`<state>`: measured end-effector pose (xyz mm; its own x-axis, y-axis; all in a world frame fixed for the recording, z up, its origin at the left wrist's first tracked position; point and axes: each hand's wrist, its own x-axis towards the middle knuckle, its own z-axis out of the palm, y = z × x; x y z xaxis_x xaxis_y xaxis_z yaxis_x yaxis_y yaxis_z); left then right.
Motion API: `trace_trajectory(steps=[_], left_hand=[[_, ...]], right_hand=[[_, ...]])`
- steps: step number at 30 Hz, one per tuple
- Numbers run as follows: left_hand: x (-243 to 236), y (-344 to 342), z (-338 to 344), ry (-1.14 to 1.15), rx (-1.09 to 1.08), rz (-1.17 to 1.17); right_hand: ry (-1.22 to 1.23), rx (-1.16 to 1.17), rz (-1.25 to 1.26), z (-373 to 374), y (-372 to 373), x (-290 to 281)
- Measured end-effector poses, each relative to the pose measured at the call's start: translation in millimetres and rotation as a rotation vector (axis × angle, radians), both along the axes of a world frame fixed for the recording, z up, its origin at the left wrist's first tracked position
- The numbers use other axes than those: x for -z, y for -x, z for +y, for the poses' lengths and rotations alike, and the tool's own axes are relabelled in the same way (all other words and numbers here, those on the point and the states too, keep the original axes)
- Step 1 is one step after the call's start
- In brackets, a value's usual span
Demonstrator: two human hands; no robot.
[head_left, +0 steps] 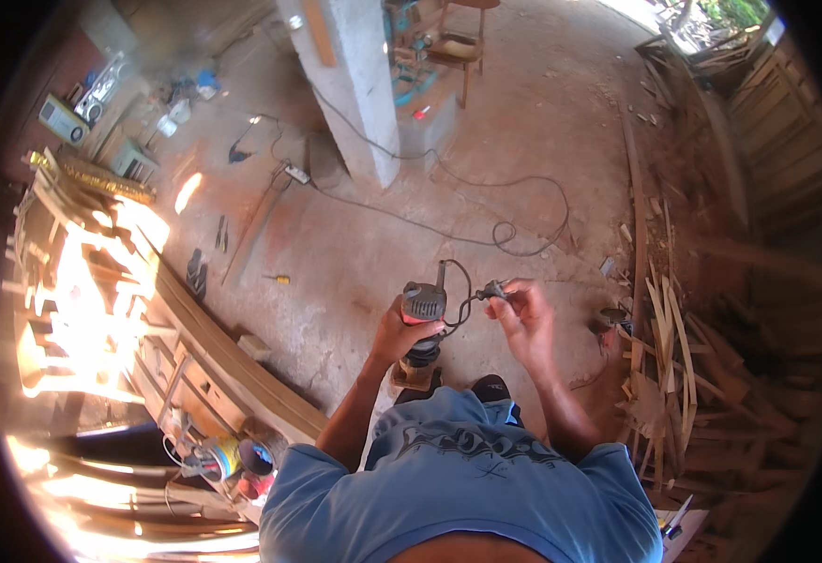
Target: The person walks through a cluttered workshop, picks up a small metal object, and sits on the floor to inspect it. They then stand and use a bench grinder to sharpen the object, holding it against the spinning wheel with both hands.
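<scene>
My left hand grips a small grey and red power router by its body, held upright in front of me with its base pointing down. Its black cord loops from the top over to my right hand, which pinches the plug end between fingers and thumb. Both hands are raised above the dusty floor. My blue shirt fills the lower middle of the view.
A concrete pillar stands ahead, with a long black cable and a power strip on the floor by it. A heap of wood offcuts lies to the right. A wooden bench frame is at left; a wooden chair stands far back.
</scene>
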<state>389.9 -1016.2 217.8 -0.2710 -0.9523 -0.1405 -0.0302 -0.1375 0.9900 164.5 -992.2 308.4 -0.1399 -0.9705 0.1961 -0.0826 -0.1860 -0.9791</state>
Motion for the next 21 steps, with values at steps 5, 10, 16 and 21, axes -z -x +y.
trace_trajectory(steps=[5,10,16,21], left_hand=[[-12,17,-52,0.040,-0.044,-0.348],[-20,39,-87,0.035,-0.158,-0.340],[-27,58,-125,-0.001,-0.391,0.151],[-62,73,-132,-0.008,-0.588,0.229]], right_hand=[[0.101,-0.041,0.675,-65,10,-16],[-0.046,-0.315,1.170,-133,33,0],[-0.068,-0.212,0.339,-215,80,36],[0.252,-0.825,0.351,-264,75,61]])
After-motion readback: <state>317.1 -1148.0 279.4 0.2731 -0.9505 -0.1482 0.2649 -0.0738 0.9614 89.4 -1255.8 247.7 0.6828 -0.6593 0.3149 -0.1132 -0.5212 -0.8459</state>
